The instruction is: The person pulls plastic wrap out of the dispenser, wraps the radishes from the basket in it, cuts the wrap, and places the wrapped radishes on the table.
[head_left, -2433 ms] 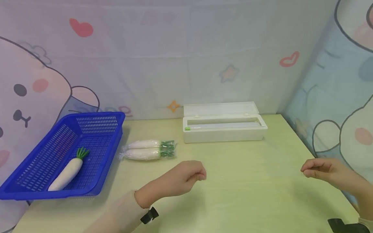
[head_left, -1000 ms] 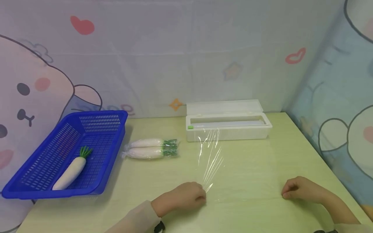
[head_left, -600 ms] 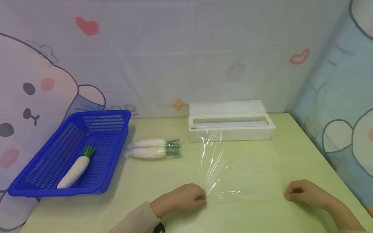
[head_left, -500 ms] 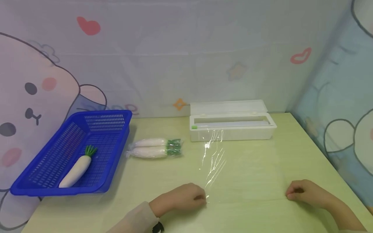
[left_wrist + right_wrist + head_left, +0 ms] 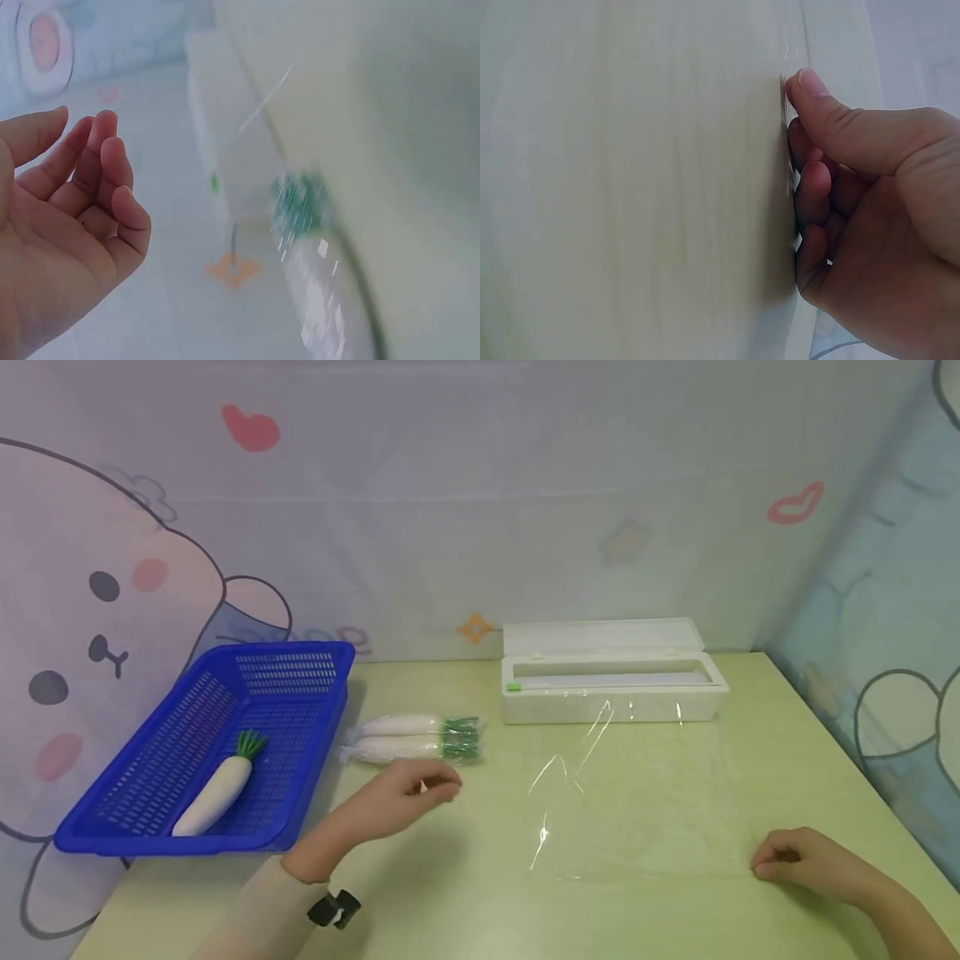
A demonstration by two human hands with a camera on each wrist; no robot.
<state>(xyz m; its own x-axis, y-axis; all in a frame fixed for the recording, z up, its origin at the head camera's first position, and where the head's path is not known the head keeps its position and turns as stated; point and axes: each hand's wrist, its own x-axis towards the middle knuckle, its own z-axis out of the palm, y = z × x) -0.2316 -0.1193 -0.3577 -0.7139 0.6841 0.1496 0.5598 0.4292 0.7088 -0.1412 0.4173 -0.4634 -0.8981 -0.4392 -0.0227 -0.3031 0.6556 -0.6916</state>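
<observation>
A clear sheet of plastic wrap point(image 5: 637, 810) stretches from the white wrap dispenser point(image 5: 615, 706) toward the front of the table. My right hand point(image 5: 817, 864) pinches its near right corner between thumb and fingertip, low over the table; the film shows faintly at the thumb in the right wrist view. My left hand point(image 5: 401, 797) is in the air left of the sheet, fingers loosely bent and holding nothing. Just beyond it lie two white radishes point(image 5: 397, 748) with green tops, wrapped together in film. In the left wrist view the same wrapped radishes point(image 5: 319, 292) appear blurred.
On the left stands a blue plastic basket point(image 5: 176, 843) holding one unwrapped white radish point(image 5: 213, 797). The dispenser's lid point(image 5: 603, 637) is raised at the back, and a green slider point(image 5: 513, 687) sits at its left end. A patterned cloth point(image 5: 420, 510) hangs behind the table.
Both hands came down with the film's front edge to the table. Then my left hand let go and moved up and left, toward the wrapped radishes. My right hand stayed at its corner.
</observation>
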